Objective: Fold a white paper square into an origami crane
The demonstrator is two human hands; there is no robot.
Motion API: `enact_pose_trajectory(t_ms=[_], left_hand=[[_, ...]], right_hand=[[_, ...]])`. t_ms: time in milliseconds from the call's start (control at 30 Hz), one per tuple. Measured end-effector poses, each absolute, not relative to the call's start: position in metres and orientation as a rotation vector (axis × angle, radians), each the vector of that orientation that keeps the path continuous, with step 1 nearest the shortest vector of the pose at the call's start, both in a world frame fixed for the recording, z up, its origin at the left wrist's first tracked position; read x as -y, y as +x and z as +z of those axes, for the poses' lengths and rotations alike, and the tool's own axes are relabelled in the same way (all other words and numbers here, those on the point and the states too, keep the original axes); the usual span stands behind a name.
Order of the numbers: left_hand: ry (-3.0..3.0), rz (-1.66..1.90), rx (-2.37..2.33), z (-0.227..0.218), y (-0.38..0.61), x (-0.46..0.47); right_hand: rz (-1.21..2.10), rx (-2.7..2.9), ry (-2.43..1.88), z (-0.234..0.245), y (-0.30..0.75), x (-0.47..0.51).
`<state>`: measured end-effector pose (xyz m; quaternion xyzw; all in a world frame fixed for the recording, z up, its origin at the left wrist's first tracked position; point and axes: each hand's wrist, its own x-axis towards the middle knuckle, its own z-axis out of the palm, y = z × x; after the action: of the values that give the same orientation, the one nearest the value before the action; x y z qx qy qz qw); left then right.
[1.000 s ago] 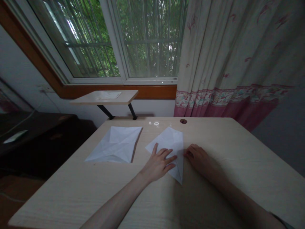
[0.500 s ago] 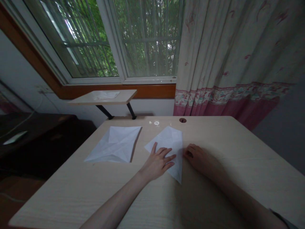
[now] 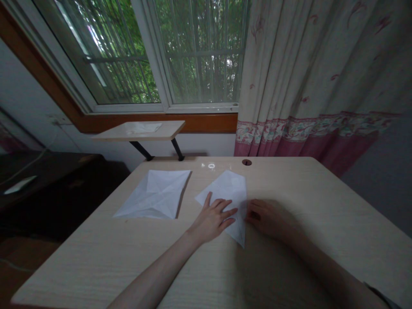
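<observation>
1. The folded white paper sheet [image 3: 230,189] lies flat on the bench [image 3: 96,266], just right of centre in my feed. It forms a kite shape, with its narrow tip pointing down the frame toward the wearer. Its long axis runs from the broad upper end to that tip, nearly vertical in the frame, with the upper end leaning slightly left.

2. The left hand [image 3: 210,221] is nearer the sheet of the 2 hands. It sits palm down and open, fingers spread across the sheet's lower left part. I see no pinch or lift, so it has no grip on the paper.

3. The right hand [image 3: 270,219] lies at the sheet's right edge with its fingers loosely curled. It is dim in shadow, so I cannot tell whether the fingertips have hold of that edge or only touch it.

4. The sheet's lower tip points down between the 2 forearms, with the left hand on its left side and the right hand against its right edge.

5. A second creased white paper sheet [image 3: 154,195] lies flat to the left, well clear of both hands.

6. Upper centre on the bench is a round cable hole [image 3: 246,162]. Beyond the bench, a small wall shelf [image 3: 167,128] carries a pale sheet, under a barred window [image 3: 199,56] beside a pink-bordered curtain [image 3: 309,86].
</observation>
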<state>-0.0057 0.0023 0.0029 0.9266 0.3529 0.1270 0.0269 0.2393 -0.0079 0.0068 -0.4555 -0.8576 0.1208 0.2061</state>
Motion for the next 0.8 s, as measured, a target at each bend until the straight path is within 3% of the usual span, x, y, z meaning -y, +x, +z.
enact_pose_trajectory(t_ms=[400,633,800], left_hand=[[2.836,0.384,-1.091,0.0067,-0.0054,-0.0021],[2.834,0.366,-1.093,0.0066,-0.0056,-0.0022],[2.815,0.35,-1.098,0.0064,-0.0056,-0.0024]], right_hand=[[0.493,2.393,-1.195,0.0042,0.2415,0.009],[0.148,2.405,-1.329,0.0013,0.247,0.0052],[0.138,2.48,-1.396,0.0038,0.2479,0.0056]])
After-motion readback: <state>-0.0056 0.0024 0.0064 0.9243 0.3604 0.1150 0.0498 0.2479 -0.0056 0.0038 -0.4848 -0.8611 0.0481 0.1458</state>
